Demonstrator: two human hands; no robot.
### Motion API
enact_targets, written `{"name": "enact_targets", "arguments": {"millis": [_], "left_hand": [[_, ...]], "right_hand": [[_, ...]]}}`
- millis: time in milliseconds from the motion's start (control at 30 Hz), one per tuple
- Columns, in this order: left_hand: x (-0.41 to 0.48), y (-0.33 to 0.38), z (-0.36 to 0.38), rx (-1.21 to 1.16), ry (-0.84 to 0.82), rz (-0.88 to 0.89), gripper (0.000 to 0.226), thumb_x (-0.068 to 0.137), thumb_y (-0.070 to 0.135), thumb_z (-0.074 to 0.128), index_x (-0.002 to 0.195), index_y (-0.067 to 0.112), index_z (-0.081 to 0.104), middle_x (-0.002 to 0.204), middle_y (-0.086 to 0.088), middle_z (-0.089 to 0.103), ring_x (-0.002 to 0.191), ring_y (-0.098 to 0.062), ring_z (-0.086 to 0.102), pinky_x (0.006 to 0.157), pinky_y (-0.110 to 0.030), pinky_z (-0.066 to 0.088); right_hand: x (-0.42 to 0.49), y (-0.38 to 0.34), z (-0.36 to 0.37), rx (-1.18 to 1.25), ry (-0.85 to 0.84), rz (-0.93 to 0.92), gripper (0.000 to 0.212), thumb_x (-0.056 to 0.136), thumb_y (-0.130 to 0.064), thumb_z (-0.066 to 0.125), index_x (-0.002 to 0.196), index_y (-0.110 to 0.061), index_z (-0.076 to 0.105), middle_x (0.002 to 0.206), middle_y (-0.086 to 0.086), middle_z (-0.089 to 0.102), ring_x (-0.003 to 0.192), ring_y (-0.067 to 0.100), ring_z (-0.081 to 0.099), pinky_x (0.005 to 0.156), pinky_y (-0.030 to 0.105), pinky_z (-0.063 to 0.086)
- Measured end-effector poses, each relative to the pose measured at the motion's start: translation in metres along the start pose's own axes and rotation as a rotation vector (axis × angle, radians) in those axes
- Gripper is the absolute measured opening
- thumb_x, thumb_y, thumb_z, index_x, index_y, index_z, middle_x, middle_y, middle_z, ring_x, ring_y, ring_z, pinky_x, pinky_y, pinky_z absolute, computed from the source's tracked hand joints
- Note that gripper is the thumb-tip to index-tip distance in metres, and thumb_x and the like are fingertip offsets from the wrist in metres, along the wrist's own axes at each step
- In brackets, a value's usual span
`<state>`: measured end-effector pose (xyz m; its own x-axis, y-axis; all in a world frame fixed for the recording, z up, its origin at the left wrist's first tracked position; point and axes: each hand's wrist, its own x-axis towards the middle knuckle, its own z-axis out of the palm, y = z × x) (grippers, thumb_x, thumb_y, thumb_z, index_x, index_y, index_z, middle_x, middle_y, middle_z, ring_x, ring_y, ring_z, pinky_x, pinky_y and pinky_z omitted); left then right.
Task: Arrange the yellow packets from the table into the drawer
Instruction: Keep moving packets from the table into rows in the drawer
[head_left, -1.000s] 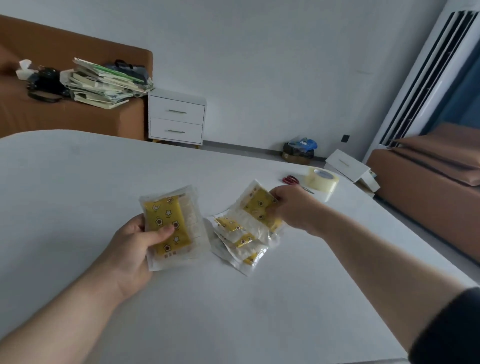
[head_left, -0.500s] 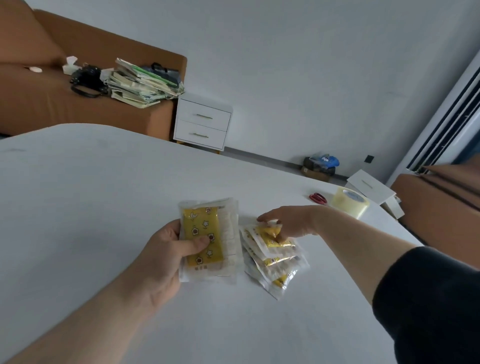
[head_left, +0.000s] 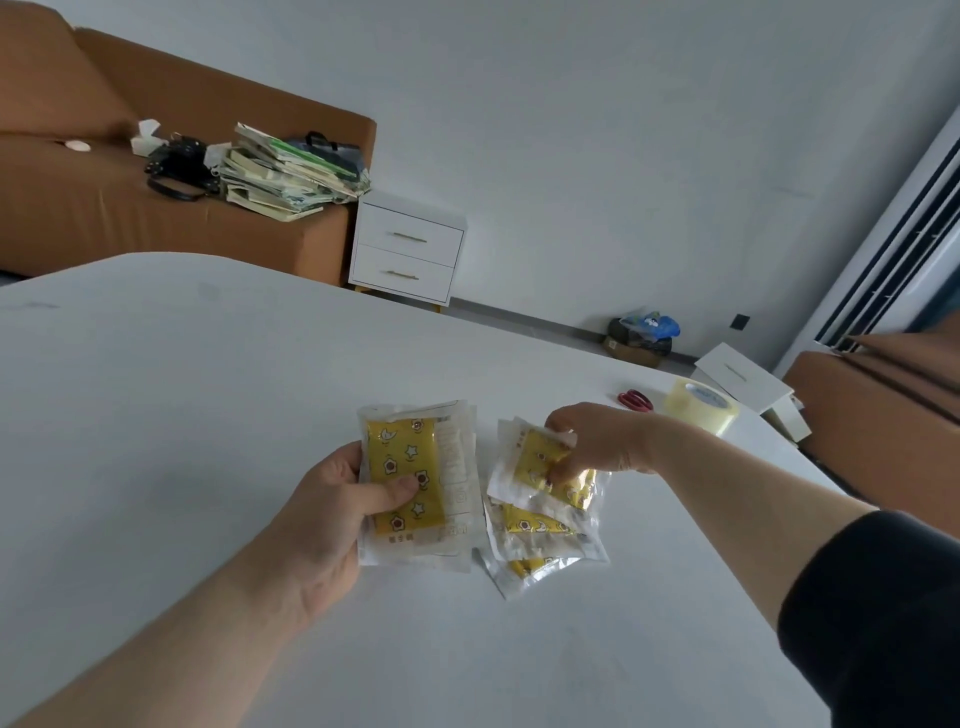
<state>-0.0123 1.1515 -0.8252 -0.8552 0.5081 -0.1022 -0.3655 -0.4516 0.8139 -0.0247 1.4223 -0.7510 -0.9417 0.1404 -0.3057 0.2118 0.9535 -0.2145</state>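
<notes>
My left hand holds a small stack of yellow packets in clear wrap just above the white table, thumb pressed on the top packet's face. To its right, a loose pile of yellow packets lies on the table. My right hand pinches the top packet of that pile at its far end, fingers curled on it. A white two-drawer cabinet stands against the far wall beyond the table, both drawers closed.
A roll of clear tape and red scissors lie at the table's far right. A brown sofa with stacked books is behind on the left. A white box sits on the floor at right.
The camera view has swung left and down. My right hand has closed its fingers on the pile's top packet. My left hand still holds its stack.
</notes>
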Motion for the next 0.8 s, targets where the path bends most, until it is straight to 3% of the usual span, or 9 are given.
{"name": "enact_targets", "arguments": {"millis": [133,333,433,567,800], "left_hand": [[0.001,0.000,0.001,0.019,0.010,0.009,0.041,0.065,-0.005,0.063,0.105,0.002,0.065,0.101,-0.019,0.073,0.087,-0.036,0.072,0.063,-0.043,0.059],[0.001,-0.001,0.005,0.061,0.058,0.027,0.039,0.064,-0.005,0.063,0.101,0.004,0.065,0.096,-0.018,0.074,0.083,-0.035,0.072,0.062,-0.042,0.059],[-0.001,-0.001,0.008,0.111,0.118,0.027,0.028,0.073,-0.009,0.061,0.098,0.005,0.066,0.090,-0.017,0.074,0.083,-0.036,0.071,0.064,-0.042,0.057],[-0.007,0.007,0.013,0.147,0.191,-0.030,0.021,0.084,-0.006,0.053,0.098,0.006,0.063,0.085,-0.015,0.072,0.077,-0.032,0.068,0.056,-0.035,0.055],[-0.063,0.024,0.028,0.110,0.106,-0.203,0.019,0.092,0.009,0.044,0.094,0.006,0.063,0.066,-0.008,0.072,0.056,-0.021,0.071,0.048,-0.030,0.058]], "right_hand": [[-0.010,0.006,-0.006,0.125,0.095,-0.043,0.034,0.077,-0.019,0.079,0.107,-0.021,0.063,0.102,-0.003,0.067,0.095,0.018,0.062,0.085,0.029,0.053],[-0.038,0.021,-0.004,0.592,0.180,-0.011,0.025,0.076,-0.008,0.078,0.100,-0.014,0.071,0.097,0.007,0.076,0.091,0.027,0.072,0.090,0.044,0.056],[-0.064,0.020,0.003,0.867,0.218,-0.019,0.023,0.080,-0.001,0.073,0.102,-0.008,0.070,0.099,0.013,0.075,0.093,0.033,0.071,0.090,0.049,0.056],[-0.107,0.012,0.018,1.149,0.204,0.005,0.024,0.086,0.003,0.063,0.109,-0.005,0.066,0.105,0.015,0.074,0.098,0.035,0.070,0.087,0.048,0.056],[-0.185,0.000,0.053,1.392,0.133,0.014,0.017,0.090,0.002,0.056,0.102,-0.006,0.065,0.095,0.014,0.073,0.084,0.030,0.071,0.074,0.041,0.058]]}}
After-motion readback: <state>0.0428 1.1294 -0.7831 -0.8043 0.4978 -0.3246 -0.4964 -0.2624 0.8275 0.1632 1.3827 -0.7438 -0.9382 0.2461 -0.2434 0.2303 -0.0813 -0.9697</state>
